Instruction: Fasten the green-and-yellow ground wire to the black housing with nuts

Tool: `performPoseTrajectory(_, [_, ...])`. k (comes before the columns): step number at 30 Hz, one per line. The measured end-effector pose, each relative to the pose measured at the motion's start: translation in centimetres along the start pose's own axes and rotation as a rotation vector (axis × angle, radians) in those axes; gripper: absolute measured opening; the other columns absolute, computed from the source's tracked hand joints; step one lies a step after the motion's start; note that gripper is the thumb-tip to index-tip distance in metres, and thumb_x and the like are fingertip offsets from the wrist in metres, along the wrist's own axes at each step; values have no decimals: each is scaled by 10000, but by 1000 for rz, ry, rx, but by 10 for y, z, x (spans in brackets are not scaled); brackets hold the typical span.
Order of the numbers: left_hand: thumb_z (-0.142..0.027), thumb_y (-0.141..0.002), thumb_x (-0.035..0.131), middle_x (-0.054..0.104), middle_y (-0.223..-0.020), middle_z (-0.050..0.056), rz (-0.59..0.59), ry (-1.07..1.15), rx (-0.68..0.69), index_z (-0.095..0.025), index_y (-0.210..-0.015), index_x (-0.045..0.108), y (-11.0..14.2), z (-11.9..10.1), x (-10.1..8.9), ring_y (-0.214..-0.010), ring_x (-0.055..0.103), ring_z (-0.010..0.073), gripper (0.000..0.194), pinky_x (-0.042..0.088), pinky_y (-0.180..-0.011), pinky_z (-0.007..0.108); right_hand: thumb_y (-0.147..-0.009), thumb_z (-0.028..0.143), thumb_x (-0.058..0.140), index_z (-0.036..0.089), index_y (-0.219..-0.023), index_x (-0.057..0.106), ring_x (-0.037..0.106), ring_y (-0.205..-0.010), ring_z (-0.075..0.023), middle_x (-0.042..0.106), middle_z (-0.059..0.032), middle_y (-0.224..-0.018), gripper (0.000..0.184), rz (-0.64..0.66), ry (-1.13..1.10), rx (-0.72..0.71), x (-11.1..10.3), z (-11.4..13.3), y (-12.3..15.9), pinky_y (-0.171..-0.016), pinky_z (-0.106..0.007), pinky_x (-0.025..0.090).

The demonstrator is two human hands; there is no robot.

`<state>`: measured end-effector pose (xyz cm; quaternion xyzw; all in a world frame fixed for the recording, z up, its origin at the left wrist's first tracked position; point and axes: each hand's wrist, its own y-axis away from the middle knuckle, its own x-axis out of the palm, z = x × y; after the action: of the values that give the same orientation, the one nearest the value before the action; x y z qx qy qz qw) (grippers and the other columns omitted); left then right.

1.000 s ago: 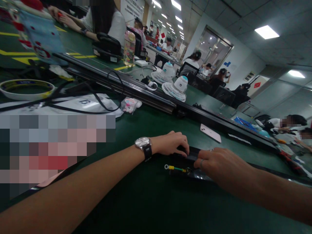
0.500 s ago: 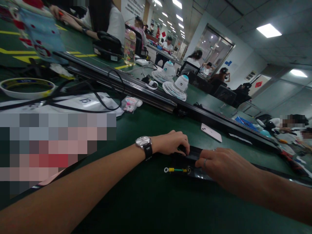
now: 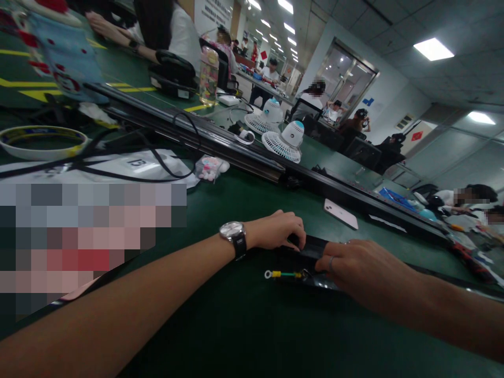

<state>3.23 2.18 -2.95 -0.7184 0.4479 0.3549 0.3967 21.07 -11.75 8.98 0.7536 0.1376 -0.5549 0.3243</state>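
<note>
- Between the two hands there is a black strip (image 3: 312, 247), lying low over the green bench (image 3: 220, 320); both hands are at it.
- At its left end is the left hand (image 3: 281, 231), with thumb and fingers bent and brought together. It seems to pinch the strip, but the exact contact is dark and partly hidden.
- At the other side is the right hand (image 3: 360, 262), palm down. Its fingertips are pressed together on the strip; how firm the grip is, I cannot tell.
- Just below the gap between the hands, a yellow-and-green lead (image 3: 290, 274) comes out, and its ring terminal (image 3: 268, 274) points to the left. No finger holds this lead.
- Under the fingers of the right hand, a shiny dark part (image 3: 321, 282) can be seen beside the lead; I cannot tell if it is joined to the strip.
- Compared with one second earlier, the change is very small: both hands keep almost the same place, and the terminal lies slightly lower. In my judgement, this means the strip is being held steady or adjusted finely, not carried.
- Beyond the right hand, a pink phone (image 3: 340, 214) lies flat, well apart from the strip.
- Farther beyond both hands, a long black rail (image 3: 346, 189) crosses the bench.
</note>
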Motion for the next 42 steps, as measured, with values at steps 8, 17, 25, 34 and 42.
performPoseTrajectory(8, [-301, -920, 683, 648, -1113, 29, -16, -32, 34, -308, -1131, 708, 2, -1, -3, -1049, 545, 201, 213, 334, -841, 316, -858, 7, 679, 244, -1054, 711, 622, -677, -193, 681, -5, -963, 309, 3, 7, -11, 0, 1, -1, -550, -295, 345])
performPoseTrajectory(17, [-287, -909, 689, 656, -1116, 17, 0, -31, 35, -281, -1028, 718, 1, -1, -2, -1065, 533, 201, 123, 328, -857, 315, -866, 6, 670, 228, -1060, 699, 608, -677, -185, 677, -15, -968, 296, 3, 0, -18, 2, 1, -1, -556, -292, 325])
performPoseTrajectory(25, [-273, -901, 697, 655, -1098, 15, -6, -17, 18, -259, -950, 718, 1, -3, -2, -1047, 533, 197, 55, 322, -838, 313, -869, -35, 626, 199, -1067, 704, 614, -724, -182, 674, -23, -972, 316, 33, -45, -40, -1, 0, -3, -604, -295, 385])
performPoseTrajectory(34, [-276, -904, 701, 656, -1102, 13, -1, -9, 7, -270, -948, 723, 3, -2, 1, -1058, 537, 200, 49, 311, -842, 319, -867, -46, 623, 205, -1071, 697, 606, -774, -177, 674, -10, -1021, 332, -25, -78, -91, 10, 0, 4, -680, -308, 416])
performPoseTrajectory(42, [-293, -917, 682, 634, -1124, 6, 31, 6, 23, -301, -967, 733, 1, 3, -1, -1066, 528, 208, 72, 317, -854, 328, -989, 60, 522, 188, -1055, 683, 612, -792, -174, 684, -66, -1058, 216, -171, -38, -226, 9, -11, 10, -694, -300, 417])
